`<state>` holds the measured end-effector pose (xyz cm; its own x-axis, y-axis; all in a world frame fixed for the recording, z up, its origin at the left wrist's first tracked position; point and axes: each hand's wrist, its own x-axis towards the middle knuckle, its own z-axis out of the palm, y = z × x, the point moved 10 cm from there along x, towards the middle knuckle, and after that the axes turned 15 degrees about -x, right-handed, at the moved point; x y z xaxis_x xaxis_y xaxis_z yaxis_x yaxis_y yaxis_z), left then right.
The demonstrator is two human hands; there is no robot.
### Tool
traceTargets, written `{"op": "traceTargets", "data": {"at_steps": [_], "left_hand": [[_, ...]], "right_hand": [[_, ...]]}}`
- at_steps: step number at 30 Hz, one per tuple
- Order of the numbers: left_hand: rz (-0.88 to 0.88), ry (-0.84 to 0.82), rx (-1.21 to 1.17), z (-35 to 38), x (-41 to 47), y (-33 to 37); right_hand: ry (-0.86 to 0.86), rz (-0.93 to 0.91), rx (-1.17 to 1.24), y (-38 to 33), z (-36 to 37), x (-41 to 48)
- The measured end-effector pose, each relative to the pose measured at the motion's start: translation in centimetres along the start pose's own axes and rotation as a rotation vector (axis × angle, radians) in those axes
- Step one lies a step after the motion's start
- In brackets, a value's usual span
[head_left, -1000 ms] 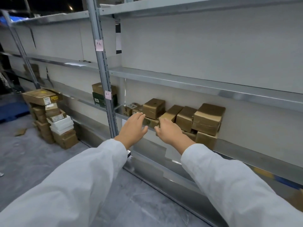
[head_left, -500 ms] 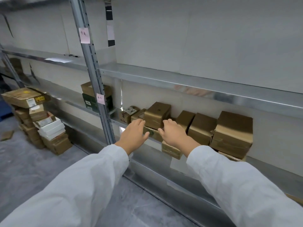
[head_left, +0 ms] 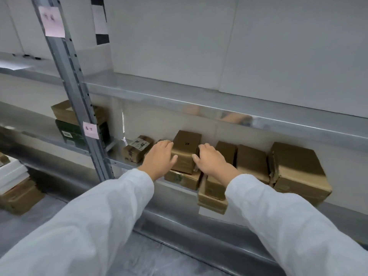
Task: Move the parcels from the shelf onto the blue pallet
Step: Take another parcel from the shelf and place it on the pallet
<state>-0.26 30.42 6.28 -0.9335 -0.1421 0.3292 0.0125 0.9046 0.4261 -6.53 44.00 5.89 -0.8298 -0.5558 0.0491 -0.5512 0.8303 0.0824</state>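
**As both hands reach the shelf, one parcel is bracketed for the lift**

Where a second ago my hands hung short of the shelf (head_left: 117,157) with nothing between them, they now flank the top parcel (head_left: 186,150), a brown carton sitting on a flatter box (head_left: 183,179) in the row. I have also leaned in, and the cartons fill far more of the view than they did.

My left hand (head_left: 159,158) lies against the carton's left side, fingers fairly straight, thumb on its front face. My right hand (head_left: 211,162) has its fingers curled over the right edge, thumb pointing at the same front face. I read that as a grip forming on the right and a flat press on the left.

The carton itself sits where it did, on the flatter box, so nothing has been lifted yet. Its neighbours, a labelled parcel (head_left: 137,149) to the left and a large creased one (head_left: 296,172) to the right, also wait on the shelf.

Reaching is over, by my reading, and the lift comes next. The blue pallet, glimpsed far left a second ago, is now out of frame, so the carry will mean turning away from the rack.
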Motion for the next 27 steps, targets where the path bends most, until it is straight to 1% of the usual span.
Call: {"op": "traceTargets", "data": {"at_steps": [3,8,10,12,13,15,19,23,27], "left_hand": [[0.033,-0.016,-0.011,0.5,3.4,-2.5],[0.044,-0.123,-0.052,3.6,6.9,-5.5],[0.03,-0.184,-0.061,5.4,7.7,-6.4],[-0.043,-0.258,-0.1,7.3,8.3,-7.7],[-0.083,-0.298,-0.146,8.4,8.5,-8.3],[-0.169,-0.344,-0.321,10.2,8.7,-9.1],[-0.333,-0.353,-0.655,12.6,9.3,-10.7],[-0.47,-0.334,-0.808,14.4,8.9,-12.5],[-0.46,-0.236,-0.913,14.4,8.7,-12.5]], "right_hand": [[-0.028,0.043,0.002,-0.7,0.4,3.0],[-0.136,0.161,-0.005,-0.8,3.4,6.4],[-0.186,0.215,0.07,-0.2,5.0,7.3],[-0.252,0.259,0.158,0.0,6.9,8.0],[-0.288,0.278,0.194,0.1,7.9,8.3],[-0.351,0.325,0.268,0.3,9.7,8.6],[-0.386,0.47,0.452,1.1,11.7,9.4],[-0.362,0.635,0.674,1.4,13.5,9.5],[-0.314,0.756,0.834,1.5,14.4,9.2]]}}
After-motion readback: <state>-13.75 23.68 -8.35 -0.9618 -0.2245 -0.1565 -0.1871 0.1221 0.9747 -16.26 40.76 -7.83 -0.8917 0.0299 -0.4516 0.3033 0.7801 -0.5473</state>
